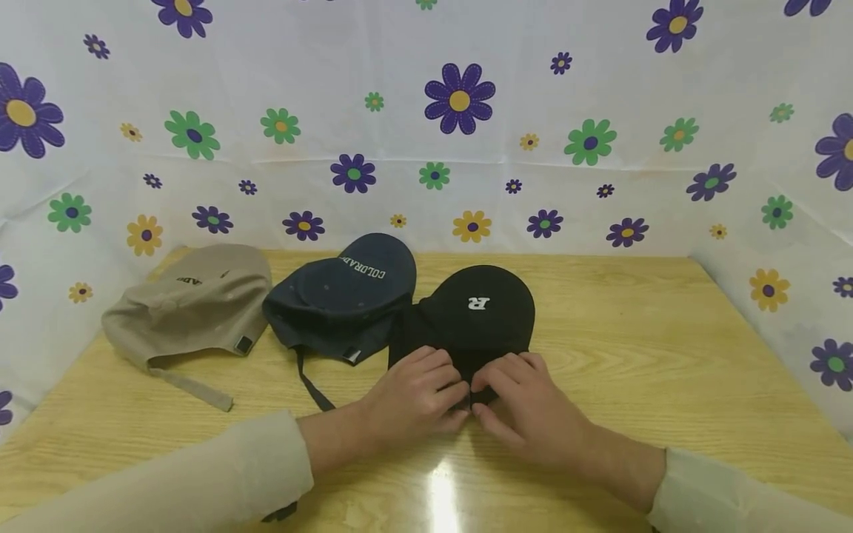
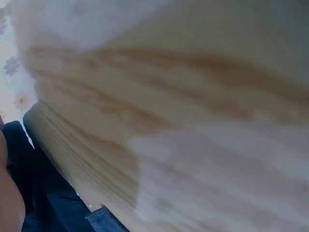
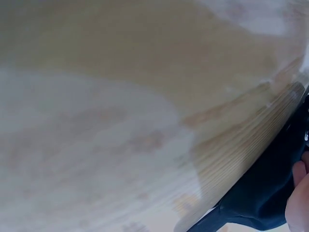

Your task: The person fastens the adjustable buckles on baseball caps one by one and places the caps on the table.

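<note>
A black baseball cap with a white R on its front lies on the table, its near edge facing me. My left hand grips that near edge with curled fingers. Just to its right, my right hand pinches the same edge, thumb low and fingers above. The hands nearly meet and hide the cap's strap area. Dark cap fabric shows beside part of the hand in the left wrist view. In the right wrist view, fingers touch the dark cloth.
A navy cap lettered COLORADO touches the black cap on the left, its strap hanging loose. Farther left lies a beige cap, strap also loose. The wooden table meets a flowered white cloth behind and at both sides.
</note>
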`<state>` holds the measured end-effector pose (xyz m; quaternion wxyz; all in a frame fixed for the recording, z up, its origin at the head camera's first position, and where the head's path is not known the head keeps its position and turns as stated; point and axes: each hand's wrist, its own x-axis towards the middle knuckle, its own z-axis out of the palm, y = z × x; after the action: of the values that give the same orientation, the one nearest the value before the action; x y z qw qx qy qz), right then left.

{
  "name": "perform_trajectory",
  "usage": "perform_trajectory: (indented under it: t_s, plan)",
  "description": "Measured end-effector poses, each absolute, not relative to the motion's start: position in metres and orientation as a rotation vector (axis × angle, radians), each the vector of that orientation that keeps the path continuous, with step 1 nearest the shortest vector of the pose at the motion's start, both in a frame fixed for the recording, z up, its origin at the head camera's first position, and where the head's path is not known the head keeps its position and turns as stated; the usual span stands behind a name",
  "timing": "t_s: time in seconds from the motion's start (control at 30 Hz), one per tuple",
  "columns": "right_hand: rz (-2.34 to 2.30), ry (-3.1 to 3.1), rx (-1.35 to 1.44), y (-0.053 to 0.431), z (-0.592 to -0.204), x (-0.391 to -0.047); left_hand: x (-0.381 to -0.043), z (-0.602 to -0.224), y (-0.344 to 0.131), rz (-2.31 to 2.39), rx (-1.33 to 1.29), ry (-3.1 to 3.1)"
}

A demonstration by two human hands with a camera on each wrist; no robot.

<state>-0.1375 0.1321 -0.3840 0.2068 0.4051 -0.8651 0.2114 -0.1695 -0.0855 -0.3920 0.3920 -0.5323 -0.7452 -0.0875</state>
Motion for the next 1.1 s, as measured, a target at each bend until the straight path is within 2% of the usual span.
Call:
perform_trajectory:
  t_s: [0.2, 0.83, 1.1]
  plan:
    - [0.539, -2.251, 1.251, 0.1298, -0.3849, -0.1390, -0.1686, -0.3917, -0.0863, -0.217, -1.361, -1.892]
    - [0.446, -2.191, 1.209, 0.1302, -0.3838, -0.1394, -0.1680, -0.3904, -0.0865, -0.301, -1.355, -1.917]
    - [0.495, -2.174, 1.221, 0.1298, -0.3834, -0.1420, -0.1669, -0.3886, -0.0858, -0.357, -1.436, -1.853]
